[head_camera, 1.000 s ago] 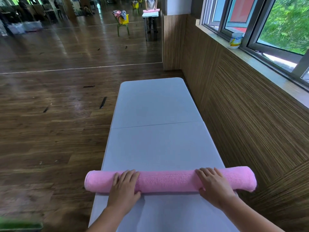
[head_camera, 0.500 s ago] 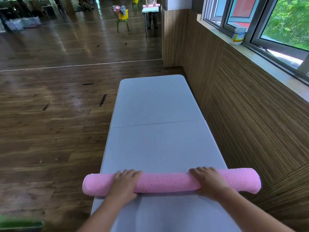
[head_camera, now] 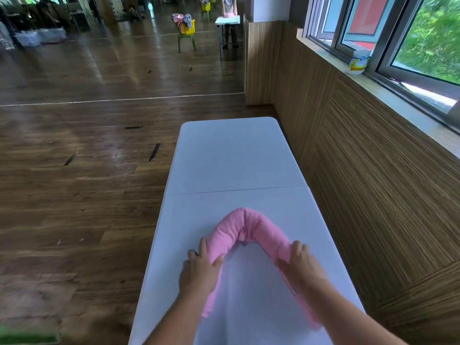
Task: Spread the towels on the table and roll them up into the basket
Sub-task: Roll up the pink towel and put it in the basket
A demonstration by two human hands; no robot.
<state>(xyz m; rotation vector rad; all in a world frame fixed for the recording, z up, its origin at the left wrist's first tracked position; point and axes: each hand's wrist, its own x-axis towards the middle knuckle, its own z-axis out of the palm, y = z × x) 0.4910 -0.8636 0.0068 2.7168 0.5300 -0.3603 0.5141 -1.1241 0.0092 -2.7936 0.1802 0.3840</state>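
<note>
We are seeing bright daylight coming in through the window [head_camera: 423,41] at right and glaring off the glossy floor [head_camera: 99,70]. The wide lens is bending the wall [head_camera: 373,170] lines toward the edges. Motion blur is softening the towel [head_camera: 246,220], and the far room is looking hazy.

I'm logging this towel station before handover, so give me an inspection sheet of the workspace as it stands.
Surface: grey folding table, seam across its middle.
Job's things: rolled pink towel, bent into an arch on the table; no basket clearly seen beside the table.
Clutter: nothing seen.
Grippers: left hand grips the towel's left end; right hand grips its right end.
Cables: nothing seen.
Surroundings: wood floor with dark marks; panelled wall and window to the right, white tub on the sill; far off, yellow basket of cloths on a green chair.
</note>
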